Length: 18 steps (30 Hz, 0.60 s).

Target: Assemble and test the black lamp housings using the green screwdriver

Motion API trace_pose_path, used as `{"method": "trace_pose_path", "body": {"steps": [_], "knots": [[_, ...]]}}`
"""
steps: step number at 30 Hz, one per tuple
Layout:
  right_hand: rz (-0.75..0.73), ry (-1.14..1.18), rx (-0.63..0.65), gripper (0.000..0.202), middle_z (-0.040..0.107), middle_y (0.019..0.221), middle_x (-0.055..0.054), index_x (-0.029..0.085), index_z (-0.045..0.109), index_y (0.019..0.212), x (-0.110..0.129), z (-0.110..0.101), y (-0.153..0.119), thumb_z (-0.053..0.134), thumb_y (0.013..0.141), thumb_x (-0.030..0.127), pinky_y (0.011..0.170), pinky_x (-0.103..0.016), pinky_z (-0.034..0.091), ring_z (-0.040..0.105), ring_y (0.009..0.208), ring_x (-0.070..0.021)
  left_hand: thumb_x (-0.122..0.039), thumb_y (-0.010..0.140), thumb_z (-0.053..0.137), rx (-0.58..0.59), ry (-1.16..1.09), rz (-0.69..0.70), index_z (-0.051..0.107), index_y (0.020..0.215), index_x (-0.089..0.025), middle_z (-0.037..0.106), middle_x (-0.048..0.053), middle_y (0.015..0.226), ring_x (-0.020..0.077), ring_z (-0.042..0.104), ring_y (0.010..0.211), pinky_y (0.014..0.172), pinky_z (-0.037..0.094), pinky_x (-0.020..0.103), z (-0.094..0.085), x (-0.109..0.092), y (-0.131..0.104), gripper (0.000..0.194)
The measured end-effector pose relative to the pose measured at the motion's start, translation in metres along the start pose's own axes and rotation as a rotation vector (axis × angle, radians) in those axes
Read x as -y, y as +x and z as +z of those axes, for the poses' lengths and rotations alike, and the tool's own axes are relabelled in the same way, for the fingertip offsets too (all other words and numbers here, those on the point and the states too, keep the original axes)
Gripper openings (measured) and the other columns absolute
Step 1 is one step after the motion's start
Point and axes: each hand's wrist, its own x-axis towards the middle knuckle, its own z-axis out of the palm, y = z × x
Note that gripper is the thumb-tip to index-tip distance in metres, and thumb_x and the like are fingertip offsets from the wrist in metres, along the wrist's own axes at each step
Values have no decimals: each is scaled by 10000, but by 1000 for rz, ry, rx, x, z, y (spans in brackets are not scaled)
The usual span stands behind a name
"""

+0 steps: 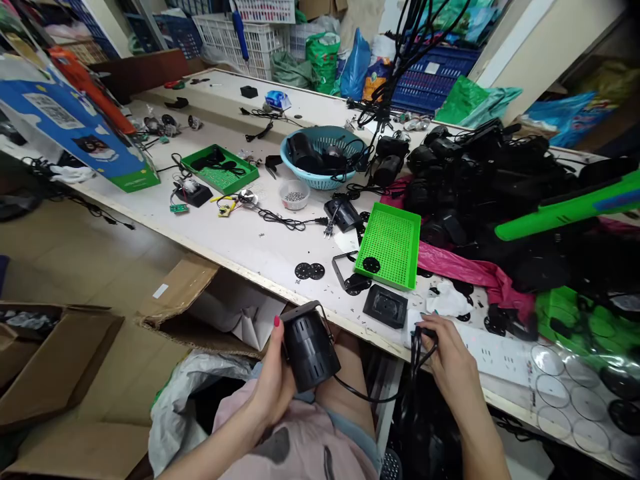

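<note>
My left hand (274,383) is wrapped round the side of a black cylindrical device (309,350) with vent slots and a bracket, held above my lap. From its lower end a black cable runs right to my right hand (443,343), whose fingers are closed on the bundled cable (416,350) near a white power strip (493,357) at the table's edge. The plug end is hidden by my fingers. Between the hands, a black square base (385,306) lies on the table, with a green perforated tray (391,237) behind it.
A blue basket (320,179) of black parts and a small tub of screws (294,195) stand mid-table. Black devices (460,180) are heaped at the right. Cables hang from above. An open cardboard box (185,293) sits below the table's front edge (240,267).
</note>
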Motion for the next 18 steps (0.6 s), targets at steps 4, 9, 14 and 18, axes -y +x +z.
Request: {"method": "trace_pose_path", "body": {"steps": [4, 9, 14, 18], "knots": [[37, 13, -114, 222, 638, 1062, -80, 232, 548, 1021, -1, -5, 0, 398, 971, 387, 837, -349, 481, 623, 1042, -240, -605, 919, 445, -20, -7, 13, 717, 1046, -81, 775, 171, 906, 299, 740, 826, 850, 590, 457, 10, -3, -2, 603], [16, 166, -250, 195, 650, 1083, -96, 212, 553, 1015, 20, -15, -10, 429, 962, 353, 914, -364, 466, 621, 1071, -235, -525, 872, 509, -127, -26, 89, 721, 848, -130, 761, 93, 732, 250, 725, 662, 723, 608, 401, 9, -11, -4, 449], [9, 472, 314, 214, 664, 1039, -56, 233, 563, 1086, 82, 23, -23, 459, 966, 378, 788, -272, 509, 652, 925, -182, -681, 837, 490, -36, 160, -32, 701, 1062, -155, 769, 98, 802, 276, 737, 753, 773, 595, 427, -42, -35, 5, 609], [27, 554, 709, 251, 682, 977, -52, 215, 510, 1172, 148, 97, -27, 363, 994, 312, 764, -285, 510, 668, 865, -185, -649, 834, 548, -151, 371, -193, 711, 907, -116, 738, 107, 708, 275, 715, 653, 688, 590, 427, -126, -61, 8, 562]]}}
